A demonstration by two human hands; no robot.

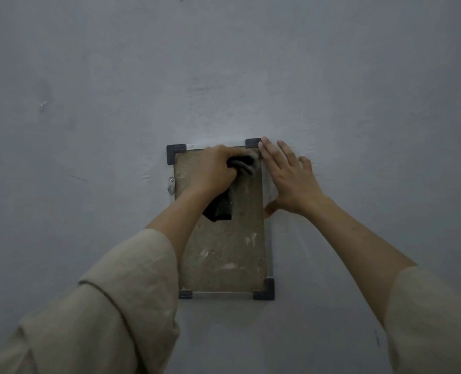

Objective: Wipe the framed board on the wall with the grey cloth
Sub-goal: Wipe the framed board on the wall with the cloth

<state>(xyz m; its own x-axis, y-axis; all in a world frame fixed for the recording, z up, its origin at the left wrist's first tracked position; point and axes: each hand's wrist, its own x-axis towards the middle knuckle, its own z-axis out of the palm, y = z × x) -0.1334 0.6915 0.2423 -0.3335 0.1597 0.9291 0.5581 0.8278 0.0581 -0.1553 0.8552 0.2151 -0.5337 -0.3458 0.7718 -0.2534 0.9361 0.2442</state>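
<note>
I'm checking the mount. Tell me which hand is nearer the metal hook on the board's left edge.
Left. The left hand grips the grey cloth just right of the metal hook; the right hand lies flat beyond the board's far edge.

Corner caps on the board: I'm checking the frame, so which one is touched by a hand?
The top-right corner cap: the right hand lays its straight fingers against it. The other three caps stand free of both hands.

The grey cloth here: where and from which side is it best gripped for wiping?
Grip the grey cloth at its bunched upper part, coming from the left, as the left hand does. That wad lies against the board near its top; the loose tail hangs below, too slack to press with.
</note>
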